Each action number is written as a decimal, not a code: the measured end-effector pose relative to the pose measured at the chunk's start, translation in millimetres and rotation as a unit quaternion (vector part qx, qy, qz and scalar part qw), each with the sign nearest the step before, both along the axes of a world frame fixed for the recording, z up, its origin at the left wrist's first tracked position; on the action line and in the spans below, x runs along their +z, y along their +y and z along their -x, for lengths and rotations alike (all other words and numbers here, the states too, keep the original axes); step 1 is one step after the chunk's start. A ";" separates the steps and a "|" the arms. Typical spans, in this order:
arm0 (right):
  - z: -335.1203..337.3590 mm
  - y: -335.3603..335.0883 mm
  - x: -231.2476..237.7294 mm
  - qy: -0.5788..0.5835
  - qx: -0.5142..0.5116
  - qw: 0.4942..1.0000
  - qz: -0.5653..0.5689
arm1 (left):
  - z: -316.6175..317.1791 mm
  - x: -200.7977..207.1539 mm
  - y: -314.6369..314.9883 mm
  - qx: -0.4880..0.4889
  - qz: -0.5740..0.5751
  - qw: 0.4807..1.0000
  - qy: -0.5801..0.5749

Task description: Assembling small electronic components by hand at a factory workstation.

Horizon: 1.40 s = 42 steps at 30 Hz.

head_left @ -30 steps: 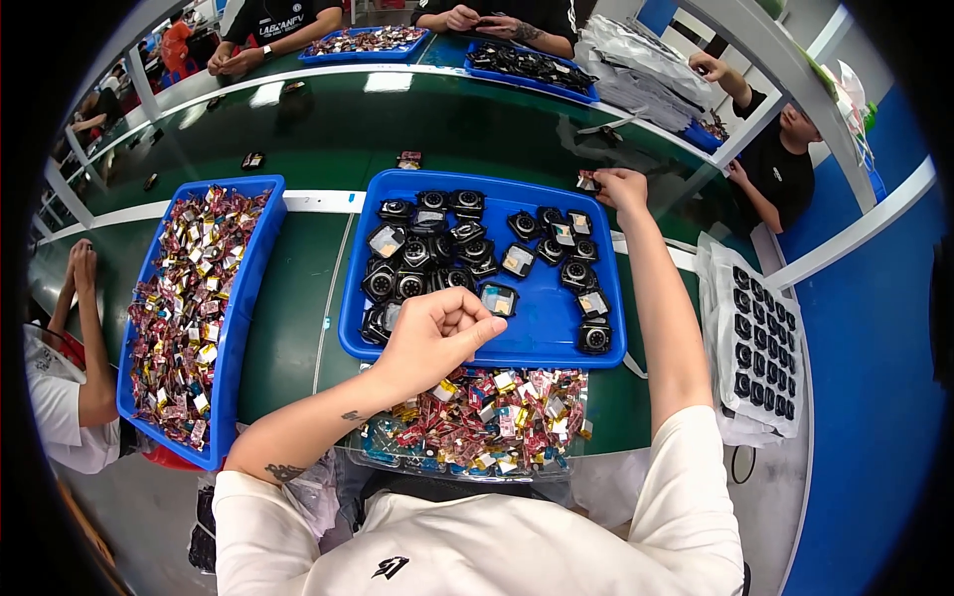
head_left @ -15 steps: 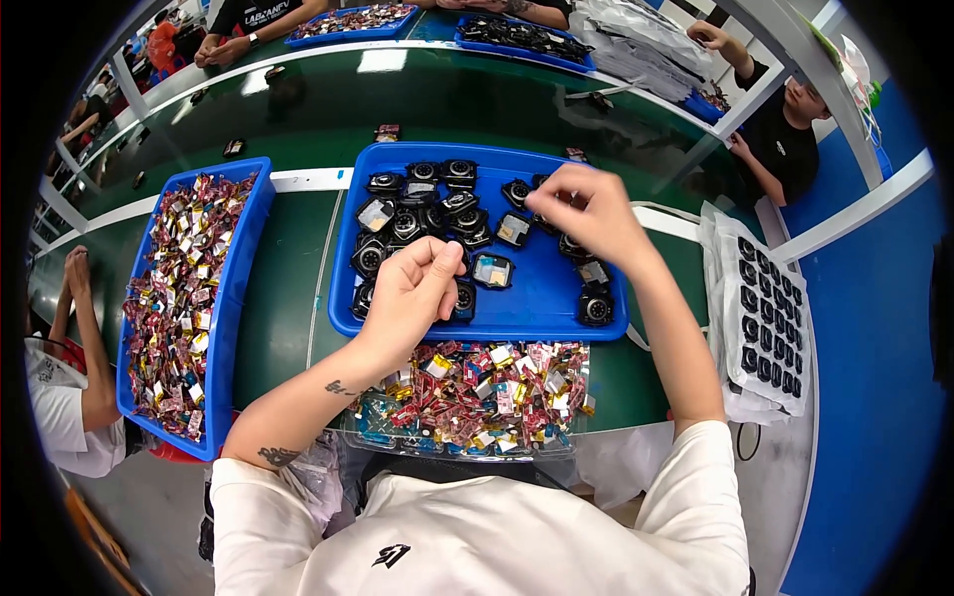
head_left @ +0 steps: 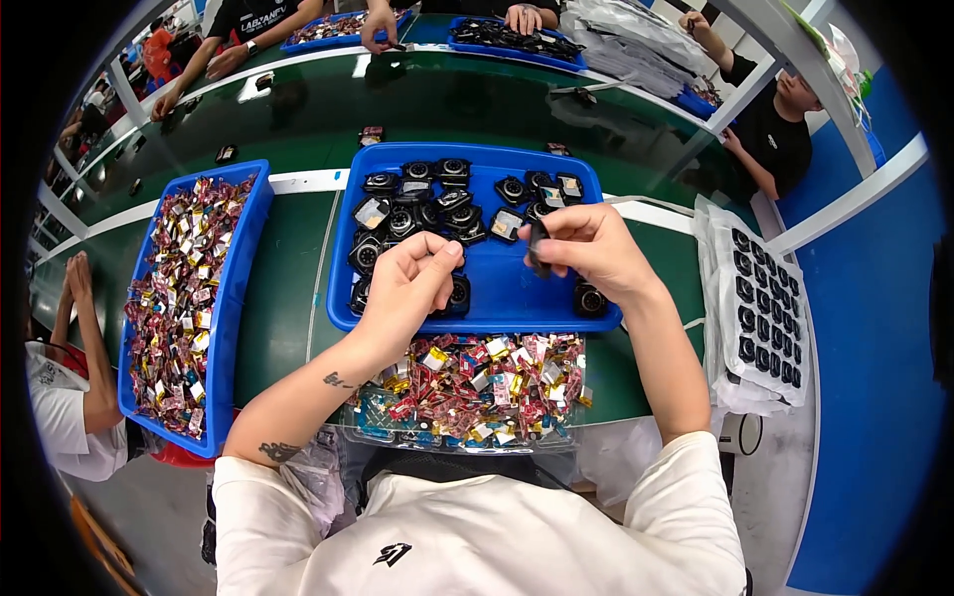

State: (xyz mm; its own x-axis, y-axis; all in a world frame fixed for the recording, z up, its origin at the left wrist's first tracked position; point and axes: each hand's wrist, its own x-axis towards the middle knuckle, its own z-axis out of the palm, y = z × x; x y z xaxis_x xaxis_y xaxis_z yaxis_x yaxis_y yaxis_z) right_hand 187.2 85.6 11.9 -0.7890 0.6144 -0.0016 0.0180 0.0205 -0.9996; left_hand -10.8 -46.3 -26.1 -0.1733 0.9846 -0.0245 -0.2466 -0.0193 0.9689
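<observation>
Over a blue tray (head_left: 517, 316) in front of me, my right hand (head_left: 596, 248) pinches a black watch case (head_left: 539, 248) between thumb and fingers, turned edge-on. My left hand (head_left: 409, 283) is closed in a pinch at the tray's near left part, a short way from the right hand; anything in its fingertips is too small to make out. Black watch cases (head_left: 405, 221) crowd the tray's left half, with several more along its right side. Some show a round back, others an open inside. Nearer my body, a clear plastic tray (head_left: 373, 417) holds a heap of small red circuit boards (head_left: 487, 387) and battery pieces.
A long blue bin (head_left: 234, 298) of similar boards stands at left. White sheets bearing rows of black parts (head_left: 767, 308) lie at right. Beyond a white rail (head_left: 308, 181) runs a green belt (head_left: 318, 114) with a few loose pieces. Co-workers' hands (head_left: 380, 28) work across it.
My right hand has drawn back toward the left hand and now holds a watch case. An open case near the tray's middle is gone from its place. Across the belt, a co-worker's hand has reached in.
</observation>
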 end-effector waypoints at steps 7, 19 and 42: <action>3.0 -15.9 -20.0 -0.161 -0.107 0.952 -0.235 | -2.9 1.9 1.9 -0.012 -0.009 1.000 0.001; 13.6 -39.4 -23.7 -0.035 -0.085 0.945 -0.315 | -8.0 -1.1 -0.4 -0.032 -0.021 0.996 0.084; 13.2 -39.6 -36.3 0.074 -0.157 0.796 -0.580 | -9.5 2.4 10.1 -0.064 -0.020 0.990 0.121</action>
State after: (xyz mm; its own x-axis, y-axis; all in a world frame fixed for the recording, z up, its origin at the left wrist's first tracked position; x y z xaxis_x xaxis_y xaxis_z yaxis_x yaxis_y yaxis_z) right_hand 174.0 46.0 -24.5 -0.5354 0.3030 0.7884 0.0886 0.9485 -0.3043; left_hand -1.3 -36.2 -23.7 -0.0423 0.9982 0.0424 -0.0109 -0.0429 0.9990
